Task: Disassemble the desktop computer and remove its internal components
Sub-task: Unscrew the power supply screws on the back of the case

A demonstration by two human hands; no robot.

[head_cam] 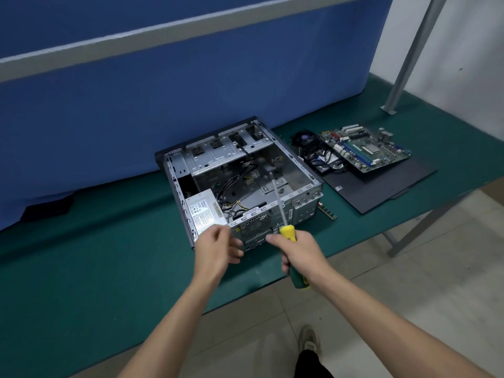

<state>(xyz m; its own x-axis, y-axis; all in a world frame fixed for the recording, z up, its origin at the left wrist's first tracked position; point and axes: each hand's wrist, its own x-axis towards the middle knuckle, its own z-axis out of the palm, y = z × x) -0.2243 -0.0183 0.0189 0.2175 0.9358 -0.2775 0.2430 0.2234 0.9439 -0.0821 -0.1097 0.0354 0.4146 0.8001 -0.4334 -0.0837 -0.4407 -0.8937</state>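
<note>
Green matting covers the tabletop (81, 268), which stands against a blue partition (136, 105) crossed by a grey rail; a white wall and a slanted metal post show at the far right, and pale floor tiles lie below the table's near edge.

On the mat lies the desktop computer case (242, 184), on its side with the side panel off. The job looks well past halfway. The motherboard (365, 148) is already out and rests on a dark flat panel (381, 184) to the right of the case, with the cooler fan (305, 140) just beside it. A memory stick (328, 212) lies on the mat near the case's right corner.

Still inside are the power supply (203, 212) in the near-left corner, its loose cables (234, 186) across the case floor, and the rear fan behind its grille. These appear to be what remains to remove.

The right hand (300, 252) grips a yellow and green screwdriver (289, 241), fingers wrapped round the handle, the shaft angled into the case with its tip over the case floor. The left hand (221, 246) hovers at the case's near edge beside the power supply, fingers loosely curled and holding nothing.
</note>
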